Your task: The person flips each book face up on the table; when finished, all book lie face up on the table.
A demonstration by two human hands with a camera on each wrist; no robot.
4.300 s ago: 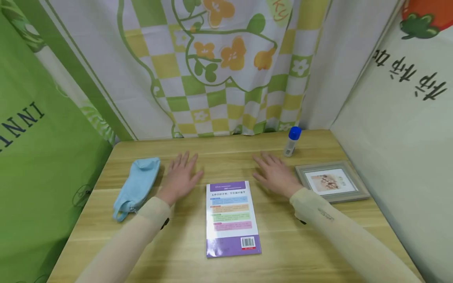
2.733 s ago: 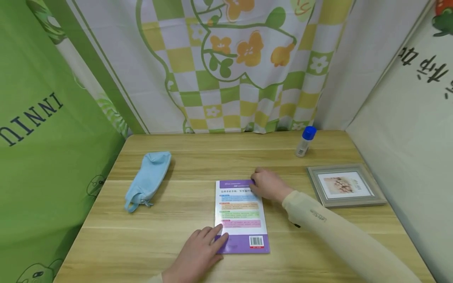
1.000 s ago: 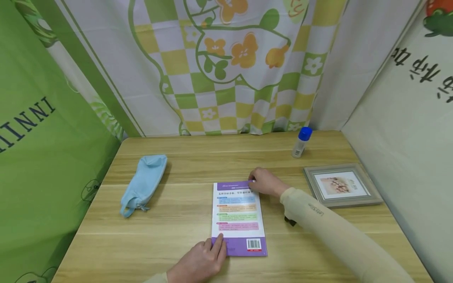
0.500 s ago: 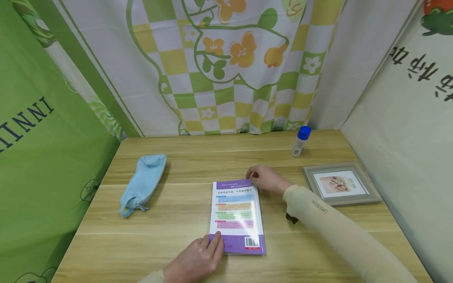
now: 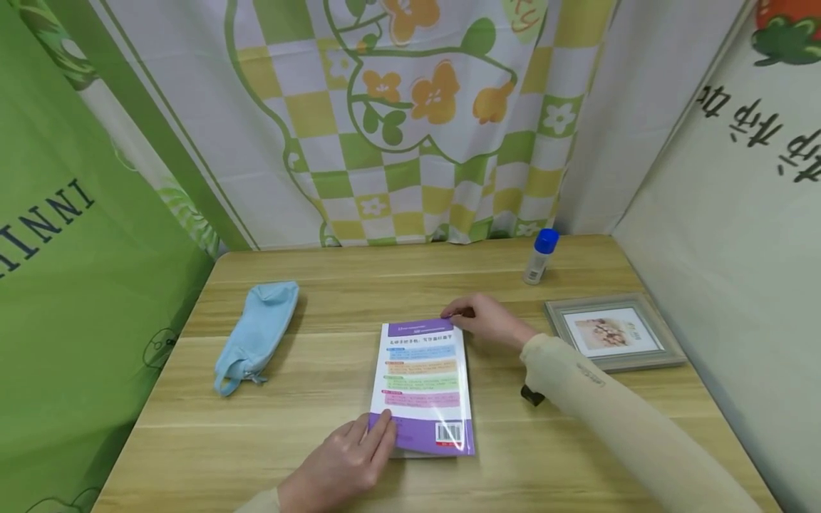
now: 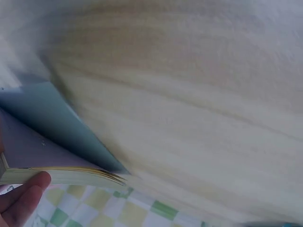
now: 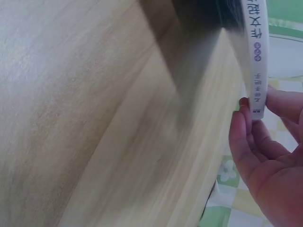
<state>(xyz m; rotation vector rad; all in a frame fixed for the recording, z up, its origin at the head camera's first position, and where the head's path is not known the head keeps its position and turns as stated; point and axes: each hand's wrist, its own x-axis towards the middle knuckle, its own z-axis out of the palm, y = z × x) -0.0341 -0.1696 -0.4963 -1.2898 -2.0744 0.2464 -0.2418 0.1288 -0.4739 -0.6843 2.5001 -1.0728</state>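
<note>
A paperback book with a purple-and-white back cover is held slightly tilted above the wooden table. My left hand grips its lower left edge, with a digit lying on the cover. In the left wrist view, fingertips touch the page edges, and a bluish flap hangs away from the pages. My right hand pinches the top right corner. The right wrist view shows the white spine between that hand's thumb and fingers.
A light blue pouch lies at the left of the wooden table. Back right stands a clear bottle with a blue cap. A grey picture frame lies flat beyond my right forearm. Fabric curtains border the back and sides.
Both hands went from lying apart on the table to the book's edges. Over the last second the book rose off the table and tilted, shifting slightly left and away.
</note>
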